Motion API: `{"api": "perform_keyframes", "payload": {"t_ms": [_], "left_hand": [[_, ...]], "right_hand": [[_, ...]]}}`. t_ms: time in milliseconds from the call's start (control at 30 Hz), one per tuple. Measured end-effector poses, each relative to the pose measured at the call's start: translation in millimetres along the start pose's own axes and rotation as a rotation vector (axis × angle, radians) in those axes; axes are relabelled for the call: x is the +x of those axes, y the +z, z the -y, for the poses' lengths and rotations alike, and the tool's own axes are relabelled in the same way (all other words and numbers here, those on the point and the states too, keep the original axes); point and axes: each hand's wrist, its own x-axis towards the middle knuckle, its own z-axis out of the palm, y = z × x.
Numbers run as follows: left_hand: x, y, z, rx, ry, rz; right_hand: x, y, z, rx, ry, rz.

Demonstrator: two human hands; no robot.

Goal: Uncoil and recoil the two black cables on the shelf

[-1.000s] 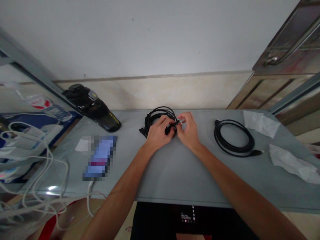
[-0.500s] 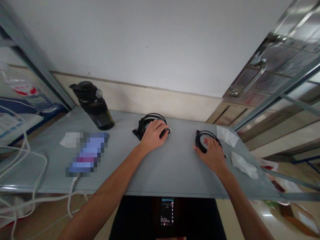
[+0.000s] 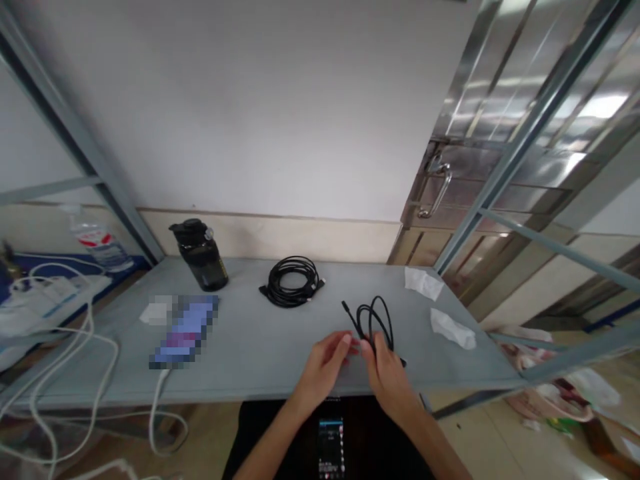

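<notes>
From where I stand, the right hand (image 3: 387, 377) is closed around a black cable (image 3: 371, 323), thin and smooth, gathered in a slack bundle over the table's near side; narrow loops bow out above the fist, and one straight end with a small plug sticks up towards the left. The left hand (image 3: 327, 363) is just beside it, fingers half curled and thumb bent in; I can't tell whether its fingertips pinch anything. Further back on the flat, dull grey table (image 3: 250, 353) lies a second black coil (image 3: 293, 299), a neat round ring of many turns with its plugs poking out at the sides. To its left stands a dark, glossy flask (image 3: 203, 257), see-through lower down, and nearer the front a phone (image 3: 185, 333) lies flat, blurred into squares, with a soft white cord (image 3: 157, 400) drooping from its end over the edge. At the right are two crumpled white wrappers (image 3: 423, 283), creased and limp, lying apart. Beyond them, a shiny metal door (image 3: 463, 167) carries a bent tubular handle (image 3: 441, 193).
</notes>
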Motion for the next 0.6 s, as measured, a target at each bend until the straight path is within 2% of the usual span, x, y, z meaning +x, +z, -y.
{"api": "perform_keyframes", "payload": {"t_ms": [133, 200, 267, 333, 400, 533, 600], "left_hand": [[-29, 9.8, -29, -0.093, -0.008, -0.142], [-35, 5.3, -44, -0.058, 0.0, -0.164], [-39, -4.4, -58, -0.014, -0.008, -0.159], [-44, -19.0, -71, 0.026, -0.018, -0.17], [-50, -38.5, -86, 0.05, -0.009, -0.226], [-58, -91.0, -120, -0.013, 0.089, -0.425], [-62, -121.5, -136, -0.076, 0.139, -0.525]], "right_hand": [[-26, -1, 48, 0.204, -0.015, 0.059], [-30, -3, 61, 0.28, -0.009, 0.044], [-29, -9, 64, 0.366, 0.026, 0.043], [-24, -21, 57, 0.445, 0.08, 0.014], [-16, -43, 42, 0.512, 0.138, -0.072], [-3, -107, -6, 0.63, 0.244, -0.338], [1, -144, -31, 0.605, 0.283, -0.475]]}}
